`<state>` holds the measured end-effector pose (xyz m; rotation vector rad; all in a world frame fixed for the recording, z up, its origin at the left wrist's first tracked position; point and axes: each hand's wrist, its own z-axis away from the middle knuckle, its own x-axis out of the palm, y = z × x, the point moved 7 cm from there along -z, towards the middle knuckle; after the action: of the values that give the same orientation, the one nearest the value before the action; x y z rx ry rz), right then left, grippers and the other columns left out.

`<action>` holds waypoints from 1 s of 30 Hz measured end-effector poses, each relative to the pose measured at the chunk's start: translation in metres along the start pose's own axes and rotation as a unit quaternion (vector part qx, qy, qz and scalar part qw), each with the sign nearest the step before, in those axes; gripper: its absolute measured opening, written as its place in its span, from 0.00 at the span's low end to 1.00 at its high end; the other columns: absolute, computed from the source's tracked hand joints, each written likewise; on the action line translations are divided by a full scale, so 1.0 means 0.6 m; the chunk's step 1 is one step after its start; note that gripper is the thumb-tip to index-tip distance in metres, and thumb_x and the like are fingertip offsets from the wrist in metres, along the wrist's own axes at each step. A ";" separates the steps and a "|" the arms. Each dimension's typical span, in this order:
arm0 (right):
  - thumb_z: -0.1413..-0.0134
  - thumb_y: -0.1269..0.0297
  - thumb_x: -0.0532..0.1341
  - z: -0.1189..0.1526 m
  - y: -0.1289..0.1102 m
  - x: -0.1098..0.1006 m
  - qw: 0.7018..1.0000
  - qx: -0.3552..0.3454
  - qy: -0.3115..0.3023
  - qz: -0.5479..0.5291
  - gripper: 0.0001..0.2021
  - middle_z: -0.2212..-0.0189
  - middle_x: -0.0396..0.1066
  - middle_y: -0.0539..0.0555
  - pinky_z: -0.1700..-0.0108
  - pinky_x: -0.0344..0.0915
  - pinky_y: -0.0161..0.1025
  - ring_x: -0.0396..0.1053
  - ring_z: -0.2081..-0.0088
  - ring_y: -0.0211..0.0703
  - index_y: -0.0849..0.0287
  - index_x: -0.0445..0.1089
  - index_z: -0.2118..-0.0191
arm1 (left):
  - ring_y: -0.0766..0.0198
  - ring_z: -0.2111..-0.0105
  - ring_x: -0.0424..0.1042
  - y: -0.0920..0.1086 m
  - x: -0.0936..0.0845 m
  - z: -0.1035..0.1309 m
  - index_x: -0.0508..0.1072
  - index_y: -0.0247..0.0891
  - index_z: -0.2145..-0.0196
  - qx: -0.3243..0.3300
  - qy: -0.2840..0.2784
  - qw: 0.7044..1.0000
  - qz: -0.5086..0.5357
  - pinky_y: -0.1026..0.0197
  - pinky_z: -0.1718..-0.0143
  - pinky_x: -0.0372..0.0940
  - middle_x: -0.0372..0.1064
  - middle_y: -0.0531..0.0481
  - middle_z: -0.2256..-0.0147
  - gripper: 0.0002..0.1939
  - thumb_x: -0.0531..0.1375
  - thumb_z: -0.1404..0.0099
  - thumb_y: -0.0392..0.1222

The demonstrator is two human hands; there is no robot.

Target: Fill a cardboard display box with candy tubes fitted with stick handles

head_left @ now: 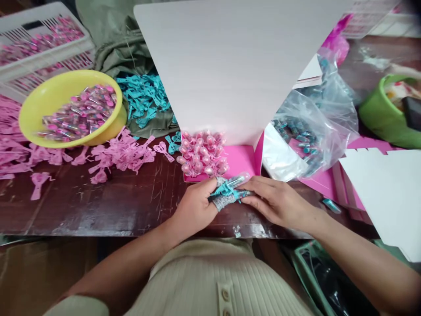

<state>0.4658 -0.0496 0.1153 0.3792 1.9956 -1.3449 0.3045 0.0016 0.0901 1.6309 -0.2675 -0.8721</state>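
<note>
- Left hand (197, 199): I have it narrowed, holding turquoise pieces (224, 188) with clear capsules (240, 179), above the table (131, 206) close to its near edge; grey wrapping (224, 202) covers part of the digits.
- Right hand (283, 204): I see thumb and fingers drawn together at the lower capsule's far end, opposite the left.
- Open box (241, 159): just beyond my hands, white lid (230, 66) raised; pink-topped items (204, 153) stand in its left part, its right part showing bare pink.
- Left of box: pink pieces (121, 151), a yellow basin (29, 131) of pink-ended capsules (82, 114), and a turquoise heap (146, 96) on green cloth (125, 57).
- Right of box: a clear bag (332, 118) containing turquoise capsules; one loose capsule (331, 205) lies towards the near edge, beside white card (391, 193).
</note>
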 end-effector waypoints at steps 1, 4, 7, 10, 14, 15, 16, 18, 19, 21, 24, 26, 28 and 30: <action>0.30 0.62 0.57 0.000 0.004 0.003 0.999 0.019 -0.008 -0.027 0.09 0.63 0.76 0.54 0.59 0.70 0.37 0.74 0.62 0.41 0.59 0.72 0.53 | 0.64 0.65 0.71 0.006 -0.004 0.004 0.73 0.37 0.61 0.023 0.013 0.998 -0.061 0.63 0.62 0.63 0.74 0.52 0.65 0.05 0.62 0.30 0.42; 0.28 0.58 0.53 0.001 0.018 0.013 0.988 0.092 -0.045 -0.116 0.17 0.77 0.67 0.48 0.72 0.61 0.34 0.64 0.75 0.36 0.59 0.68 0.68 | 0.62 0.65 0.72 0.019 -0.006 0.012 0.74 0.37 0.60 0.077 0.017 0.980 -0.184 0.63 0.64 0.62 0.74 0.49 0.64 0.05 0.61 0.29 0.40; 0.32 0.55 0.59 0.001 0.025 0.006 0.981 0.123 -0.034 -0.148 0.11 0.70 0.69 0.49 0.73 0.61 0.33 0.64 0.73 0.36 0.58 0.70 0.58 | 0.63 0.65 0.73 0.020 -0.015 0.010 0.73 0.38 0.61 0.074 0.027 0.979 -0.189 0.63 0.64 0.63 0.74 0.50 0.65 0.06 0.61 0.29 0.42; 0.38 0.57 0.66 -0.005 0.021 -0.010 0.987 0.094 0.009 -0.130 0.20 0.58 0.71 0.54 0.69 0.67 0.35 0.68 0.68 0.38 0.54 0.66 0.44 | 0.62 0.65 0.73 0.015 -0.026 0.005 0.74 0.38 0.61 0.043 0.040 0.986 -0.155 0.63 0.63 0.65 0.74 0.50 0.65 0.09 0.62 0.29 0.46; 0.30 0.60 0.56 -0.010 0.016 -0.014 0.993 0.052 0.046 -0.093 0.09 0.63 0.72 0.55 0.59 0.70 0.40 0.71 0.62 0.42 0.55 0.73 0.60 | 0.61 0.64 0.74 0.012 -0.023 0.004 0.75 0.38 0.59 0.018 0.031 0.989 -0.141 0.62 0.61 0.66 0.75 0.49 0.64 0.11 0.63 0.30 0.48; 0.30 0.59 0.56 -0.009 0.017 -0.015 0.993 0.052 0.059 -0.088 0.11 0.61 0.73 0.56 0.56 0.71 0.41 0.72 0.59 0.44 0.55 0.74 0.59 | 0.61 0.64 0.74 0.012 -0.023 0.005 0.76 0.38 0.59 0.014 0.034 0.990 -0.135 0.62 0.61 0.66 0.76 0.49 0.64 0.12 0.63 0.30 0.50; 0.30 0.57 0.57 -0.007 0.019 -0.016 0.993 0.054 0.071 -0.082 0.10 0.55 0.73 0.58 0.54 0.72 0.43 0.72 0.54 0.47 0.54 0.74 0.56 | 0.61 0.64 0.74 0.013 -0.023 0.004 0.76 0.38 0.59 0.010 0.037 0.991 -0.127 0.62 0.61 0.66 0.76 0.49 0.64 0.12 0.63 0.30 0.50; 0.36 0.53 0.63 -0.003 0.022 -0.017 0.992 0.059 0.086 -0.066 0.16 0.43 0.68 0.61 0.48 0.72 0.46 0.68 0.43 0.53 0.52 0.72 0.47 | 0.61 0.63 0.74 0.016 -0.023 0.002 0.76 0.38 0.58 0.010 0.042 0.993 -0.107 0.62 0.61 0.66 0.77 0.49 0.63 0.12 0.63 0.30 0.50; 0.38 0.53 0.65 -0.002 0.023 -0.017 0.992 0.061 0.089 -0.060 0.19 0.40 0.66 0.61 0.46 0.71 0.48 0.67 0.40 0.54 0.51 0.71 0.45 | 0.62 0.63 0.74 0.018 -0.023 0.001 0.76 0.38 0.58 0.012 0.046 0.994 -0.099 0.62 0.61 0.66 0.77 0.50 0.63 0.11 0.63 0.30 0.49; 0.37 0.55 0.65 -0.001 0.026 -0.019 0.992 0.063 0.089 -0.064 0.14 0.42 0.69 0.59 0.45 0.71 0.47 0.69 0.42 0.52 0.51 0.73 0.49 | 0.62 0.63 0.74 0.024 -0.023 -0.003 0.75 0.39 0.59 0.021 0.054 0.994 -0.094 0.63 0.61 0.66 0.76 0.51 0.63 0.09 0.64 0.31 0.47; 0.28 0.54 0.53 -0.004 0.037 -0.027 0.987 0.082 0.107 -0.088 0.16 0.49 0.75 0.57 0.45 0.71 0.46 0.73 0.46 0.49 0.53 0.76 0.57 | 0.62 0.64 0.74 0.033 -0.023 -0.010 0.74 0.38 0.62 0.035 0.070 0.990 -0.121 0.63 0.62 0.65 0.76 0.51 0.65 0.11 0.64 0.31 0.49; 0.28 0.49 0.49 -0.008 0.043 -0.033 0.984 0.094 0.129 -0.081 0.21 0.44 0.72 0.58 0.44 0.70 0.49 0.71 0.42 0.52 0.53 0.76 0.50 | 0.62 0.65 0.74 0.037 -0.020 -0.015 0.74 0.39 0.62 0.039 0.076 0.987 -0.134 0.62 0.62 0.66 0.76 0.51 0.65 0.11 0.64 0.31 0.50; 0.32 0.46 0.56 -0.016 0.041 -0.032 0.985 0.102 0.121 -0.070 0.23 0.42 0.71 0.59 0.45 0.71 0.48 0.70 0.42 0.54 0.53 0.70 0.41 | 0.61 0.64 0.75 0.038 -0.016 -0.021 0.74 0.40 0.60 0.034 0.078 0.988 -0.131 0.62 0.62 0.66 0.77 0.52 0.64 0.10 0.64 0.31 0.49; 0.37 0.48 0.63 -0.024 0.036 -0.026 0.986 0.110 0.088 -0.094 0.25 0.49 0.75 0.57 0.55 0.74 0.43 0.76 0.53 0.49 0.53 0.68 0.40 | 0.59 0.62 0.77 0.034 -0.014 -0.028 0.73 0.41 0.57 0.020 0.072 0.991 -0.111 0.61 0.61 0.68 0.78 0.51 0.62 0.10 0.64 0.31 0.48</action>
<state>0.4842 -0.0257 0.1143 0.4322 2.0737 -1.7100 0.3159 0.0140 0.1126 1.7757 -0.0019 -0.9138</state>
